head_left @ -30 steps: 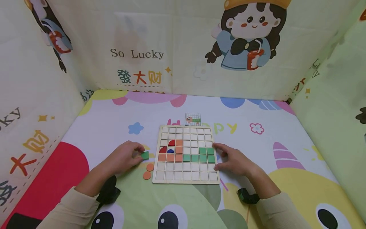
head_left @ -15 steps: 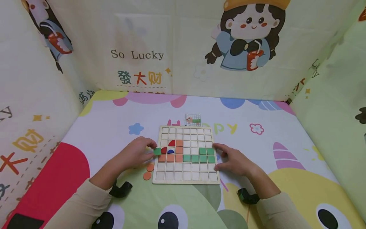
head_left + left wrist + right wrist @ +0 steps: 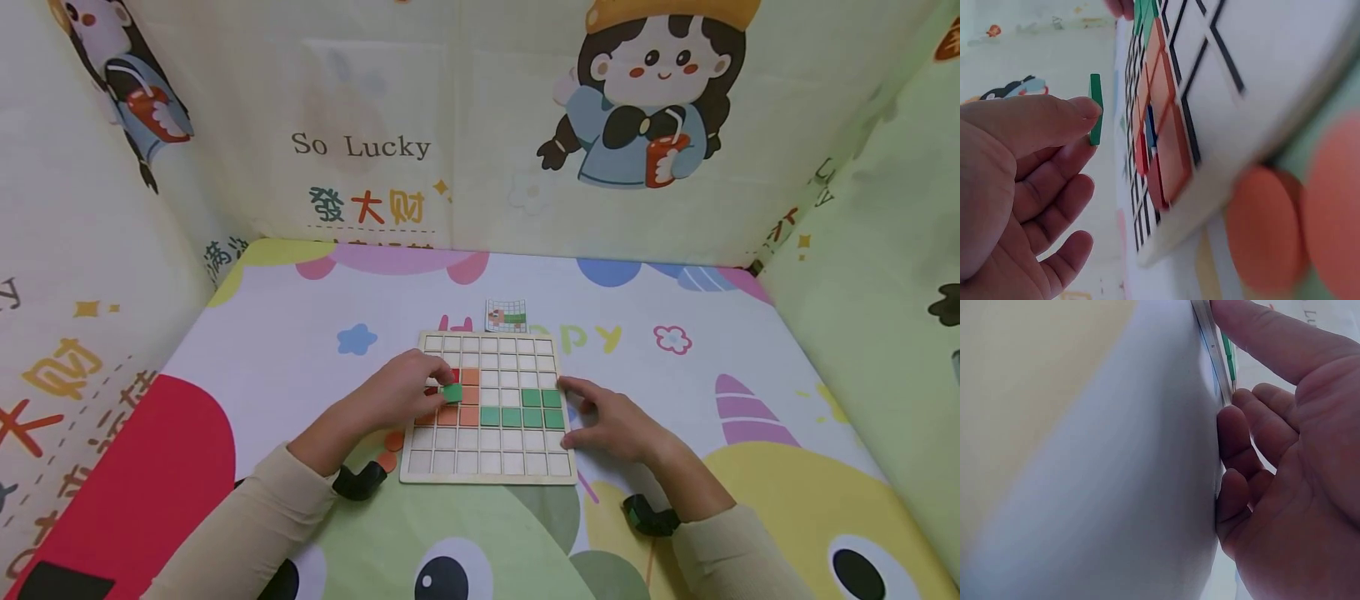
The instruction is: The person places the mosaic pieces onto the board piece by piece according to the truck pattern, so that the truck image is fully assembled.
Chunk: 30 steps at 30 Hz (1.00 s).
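My left hand (image 3: 397, 387) pinches a small green square tile (image 3: 452, 392) between thumb and fingertips, over the left part of a wooden grid board (image 3: 487, 464). In the left wrist view, the tile (image 3: 1095, 109) stands apart from the board's surface. Orange squares (image 3: 470, 377), red curved pieces and a mostly hidden blue piece sit in the left cells. Green squares (image 3: 532, 416) fill several cells on the right. My right hand (image 3: 618, 418) rests at the board's right edge, thumb and index finger spread along it, the other fingers loosely bent on the table.
A small picture card (image 3: 506, 316) with a coloured grid pattern lies just behind the board. Two orange round pieces (image 3: 387, 461) lie by the board's left edge, near the left wrist's black camera (image 3: 360, 481). Printed cloth walls (image 3: 495, 217) surround the table.
My left hand has carried the green tile rightward from beside the board to over its left cells, now covering some red and blue pieces. The right hand has stayed at the edge.
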Available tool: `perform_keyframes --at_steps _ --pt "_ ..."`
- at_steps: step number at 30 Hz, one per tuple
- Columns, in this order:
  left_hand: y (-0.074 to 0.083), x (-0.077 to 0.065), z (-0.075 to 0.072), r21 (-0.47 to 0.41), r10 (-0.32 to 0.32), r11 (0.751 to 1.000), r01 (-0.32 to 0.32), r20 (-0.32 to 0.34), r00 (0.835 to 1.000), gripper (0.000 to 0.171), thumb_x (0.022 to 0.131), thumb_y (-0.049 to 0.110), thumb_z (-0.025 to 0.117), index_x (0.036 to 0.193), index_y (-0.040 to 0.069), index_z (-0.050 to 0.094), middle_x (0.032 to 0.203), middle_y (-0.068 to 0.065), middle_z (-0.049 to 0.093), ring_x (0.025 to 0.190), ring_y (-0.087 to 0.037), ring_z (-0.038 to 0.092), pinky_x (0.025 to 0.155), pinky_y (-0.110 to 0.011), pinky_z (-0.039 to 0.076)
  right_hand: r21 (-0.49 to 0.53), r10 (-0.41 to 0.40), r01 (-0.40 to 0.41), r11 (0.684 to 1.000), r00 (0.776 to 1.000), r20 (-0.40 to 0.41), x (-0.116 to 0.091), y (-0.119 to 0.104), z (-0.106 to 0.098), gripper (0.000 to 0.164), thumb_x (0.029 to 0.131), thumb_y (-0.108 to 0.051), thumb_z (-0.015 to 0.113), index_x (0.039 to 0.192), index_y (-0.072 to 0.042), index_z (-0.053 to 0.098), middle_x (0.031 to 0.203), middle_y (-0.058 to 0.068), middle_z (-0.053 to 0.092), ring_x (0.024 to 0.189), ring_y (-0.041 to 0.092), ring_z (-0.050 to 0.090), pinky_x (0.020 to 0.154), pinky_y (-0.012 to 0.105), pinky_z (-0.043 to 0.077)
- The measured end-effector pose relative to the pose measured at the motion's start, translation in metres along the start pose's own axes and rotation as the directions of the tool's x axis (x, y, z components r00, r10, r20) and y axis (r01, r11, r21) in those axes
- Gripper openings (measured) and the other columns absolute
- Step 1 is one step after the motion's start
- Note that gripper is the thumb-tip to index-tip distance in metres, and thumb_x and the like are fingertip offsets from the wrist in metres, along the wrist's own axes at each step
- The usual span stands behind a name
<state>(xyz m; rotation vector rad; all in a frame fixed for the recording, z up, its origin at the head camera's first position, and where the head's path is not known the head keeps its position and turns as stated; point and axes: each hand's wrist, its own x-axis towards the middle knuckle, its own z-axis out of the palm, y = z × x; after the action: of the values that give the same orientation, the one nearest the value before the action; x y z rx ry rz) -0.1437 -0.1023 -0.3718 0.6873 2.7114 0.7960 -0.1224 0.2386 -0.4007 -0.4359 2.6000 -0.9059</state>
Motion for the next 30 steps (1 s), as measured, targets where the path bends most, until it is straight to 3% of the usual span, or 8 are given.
perform_keyframes --at_steps 10,17,22,30 --pt "0.017 0.023 0.014 0.004 0.061 0.998 -0.061 0.025 0.998 0.022 0.09 0.016 0.073 0.111 0.008 0.071 0.102 0.003 0.069 0.099 -0.018 0.058 0.087 -0.034 0.051 0.005 0.011 -0.011 1.0 1.0 0.0 -0.001 -0.001 0.0 0.085 0.077 -0.035 0.086 0.149 -0.014 0.046 0.116 0.009 0.059 0.105 0.027 0.052 0.089 0.045 0.043" --pt "0.026 0.037 0.022 0.014 0.059 0.998 -0.06 0.071 0.996 0.027 0.091 0.019 0.074 0.115 0.008 0.07 0.107 0.001 0.069 0.101 -0.017 0.058 0.091 -0.032 0.049 0.011 0.018 -0.018 1.0 1.0 0.002 -0.001 0.0 0.001 0.085 0.078 -0.034 0.086 0.15 -0.015 0.045 0.117 0.01 0.059 0.106 0.027 0.053 0.09 0.046 0.043" --pt "0.031 0.042 0.025 0.003 0.083 0.996 -0.084 0.077 0.994 0.025 0.092 0.018 0.072 0.114 0.007 0.07 0.106 -0.001 0.07 0.102 -0.019 0.059 0.092 -0.035 0.048 0.016 0.02 -0.02 1.0 1.0 0.005 -0.001 -0.001 0.001 0.085 0.078 -0.034 0.086 0.15 -0.015 0.045 0.116 0.009 0.058 0.105 0.027 0.052 0.09 0.045 0.042" --pt "0.035 0.047 0.031 0.039 0.06 0.997 -0.064 0.09 0.994 0.026 0.092 0.018 0.071 0.116 0.008 0.07 0.109 -0.001 0.069 0.105 -0.019 0.059 0.093 -0.034 0.048 -0.002 0.027 -0.027 1.0 1.0 0.003 0.0 -0.002 0.0 0.085 0.077 -0.036 0.086 0.15 -0.016 0.046 0.113 0.008 0.058 0.103 0.027 0.052 0.088 0.045 0.042"
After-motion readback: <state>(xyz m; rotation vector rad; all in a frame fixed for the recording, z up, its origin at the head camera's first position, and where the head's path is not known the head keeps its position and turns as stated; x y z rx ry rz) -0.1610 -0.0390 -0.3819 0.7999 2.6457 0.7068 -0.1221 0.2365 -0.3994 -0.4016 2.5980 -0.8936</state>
